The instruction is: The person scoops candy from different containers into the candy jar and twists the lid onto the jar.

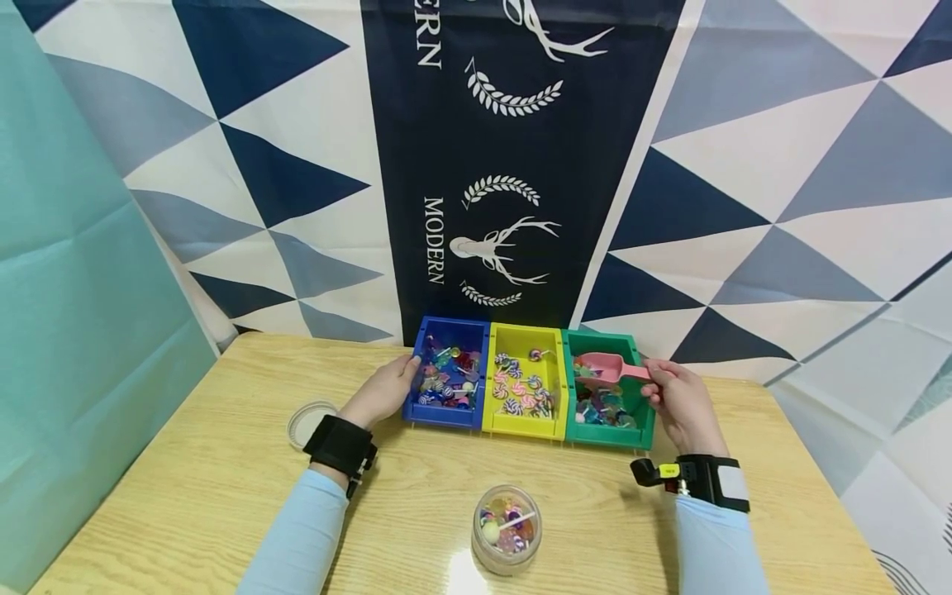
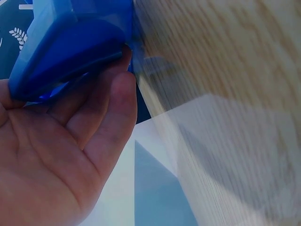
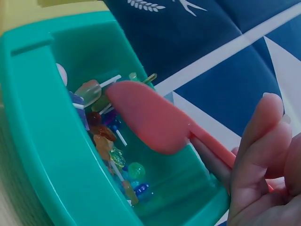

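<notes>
My right hand [image 1: 684, 405] grips the handle of a pink scoop [image 1: 602, 368] over the green bin [image 1: 610, 435]. In the right wrist view the scoop's rounded underside shows, its front edge down among small candy-like charms [image 3: 101, 136]. My left hand [image 1: 383, 390] holds the left side of the blue bin [image 1: 445, 420], the thumb at its rim and the fingers [image 2: 120, 101] curled beneath its edge. Mixed small charms [image 1: 449, 376] lie in the blue bin. Between these two stands a yellow bin [image 1: 524, 426] with swirl lollipop charms [image 1: 518, 388].
A round clear jar [image 1: 507, 562] holding mixed charms stands at the front of the wooden table [image 1: 416, 512]. Left of the bins, partly behind my left wrist, lies a round lid [image 1: 303, 423]. A patterned cloth [image 1: 491, 149] hangs close behind the bins.
</notes>
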Demonstrator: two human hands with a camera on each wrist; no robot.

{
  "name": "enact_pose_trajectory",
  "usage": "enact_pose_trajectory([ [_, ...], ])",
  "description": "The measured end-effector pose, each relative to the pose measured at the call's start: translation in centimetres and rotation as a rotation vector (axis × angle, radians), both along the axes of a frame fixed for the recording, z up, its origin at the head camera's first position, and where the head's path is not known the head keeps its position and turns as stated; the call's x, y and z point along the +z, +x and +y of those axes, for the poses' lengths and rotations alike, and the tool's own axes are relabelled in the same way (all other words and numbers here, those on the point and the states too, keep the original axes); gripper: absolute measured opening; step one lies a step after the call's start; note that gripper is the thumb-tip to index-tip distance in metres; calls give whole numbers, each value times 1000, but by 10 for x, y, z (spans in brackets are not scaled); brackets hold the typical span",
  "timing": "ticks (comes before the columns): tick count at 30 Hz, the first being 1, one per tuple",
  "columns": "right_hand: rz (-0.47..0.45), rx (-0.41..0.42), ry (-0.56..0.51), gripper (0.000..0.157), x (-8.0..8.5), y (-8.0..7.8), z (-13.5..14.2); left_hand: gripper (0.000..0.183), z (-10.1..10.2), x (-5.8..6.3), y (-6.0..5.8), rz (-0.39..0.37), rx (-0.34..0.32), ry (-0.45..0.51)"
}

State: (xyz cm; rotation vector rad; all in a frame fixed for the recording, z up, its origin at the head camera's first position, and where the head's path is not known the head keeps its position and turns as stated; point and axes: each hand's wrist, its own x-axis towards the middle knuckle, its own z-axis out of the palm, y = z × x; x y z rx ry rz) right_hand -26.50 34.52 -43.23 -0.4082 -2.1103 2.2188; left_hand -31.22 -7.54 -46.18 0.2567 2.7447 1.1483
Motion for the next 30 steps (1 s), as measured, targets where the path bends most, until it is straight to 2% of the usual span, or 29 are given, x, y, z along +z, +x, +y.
enact_pose_trajectory([
  [6, 13, 21, -105, 43, -1, 2, 8, 69, 1, 0, 0, -6, 4, 2],
  [13, 52, 92, -3, 44, -3, 1, 8, 72, 1, -1, -1, 1, -2, 2],
  [20, 34, 69, -157, 31, -3, 2, 12, 62, 1, 1, 1, -6, 6, 13],
  [30, 7, 19, -368, 20, -5, 6, 25, 70, 0, 0, 1, -14, 4, 25],
])
